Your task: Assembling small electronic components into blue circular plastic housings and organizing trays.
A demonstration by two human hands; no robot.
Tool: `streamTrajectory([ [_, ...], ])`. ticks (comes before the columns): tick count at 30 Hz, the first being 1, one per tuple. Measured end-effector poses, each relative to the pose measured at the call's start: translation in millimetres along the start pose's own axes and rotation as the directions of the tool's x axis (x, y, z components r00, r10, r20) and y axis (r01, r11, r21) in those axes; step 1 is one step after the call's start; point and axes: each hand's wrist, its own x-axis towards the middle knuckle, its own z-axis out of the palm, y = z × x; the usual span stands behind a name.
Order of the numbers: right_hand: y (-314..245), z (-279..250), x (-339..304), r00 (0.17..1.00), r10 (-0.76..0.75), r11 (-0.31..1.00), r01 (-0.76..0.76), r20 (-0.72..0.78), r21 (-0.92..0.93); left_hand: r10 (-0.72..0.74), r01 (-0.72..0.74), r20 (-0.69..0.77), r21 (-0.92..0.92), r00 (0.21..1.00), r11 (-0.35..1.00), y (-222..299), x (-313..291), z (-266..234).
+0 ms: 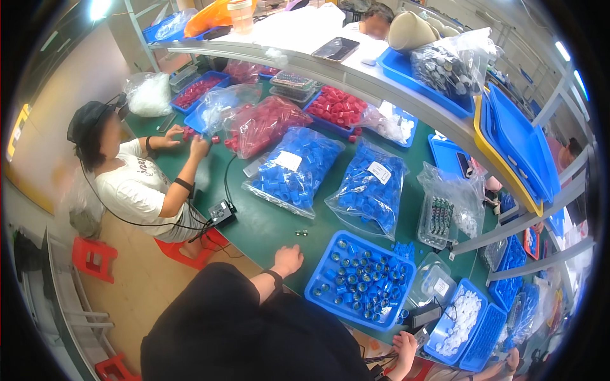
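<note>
Nearest, the right hand [405,348] curls beside a small grey box [421,337]; I cannot tell whether it grips. Farther, a blue rectangular plastic tray [346,313] holds blue plastic cylinders [362,287]; left of it, the left hand [289,260] rests loose and released on the green tabletop [267,223].

Tiny parts [301,233] near left hand [289,260]: kind indistinct

Two bags [294,170] and one tray [345,313] hold blue caps [362,287].

head fisheye | head-worn, left of pair | facing down | near, above green table [270,223]
</note>
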Motion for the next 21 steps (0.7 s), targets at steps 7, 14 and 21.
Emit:
streamTrajectory([
  [7, 26.5, 3.3, 17.9, 0.998, 0.036, 0.999, -0.035, -0.057, 0.018, -0.021, 0.02, 0.025, 0.028, 0.999, 0.999, 8.2, 2.4, -4.9],
  [14, 55.8, 15.1, 47.0, 0.981, -0.154, 0.987, 0.147, -0.12, -0.069, 0.002, 0.003, -0.078, 0.054, 0.997, 0.999, 7.5, 0.8, 2.7],
  [21, 57.0, 47.4, 51.3, 0.988, -0.086, 0.935, 0.037, -0.125, -0.352, 0.052, -0.017, -0.264, 0.133, 0.963, 0.991, 10.8, -4.8, 9.2],
])
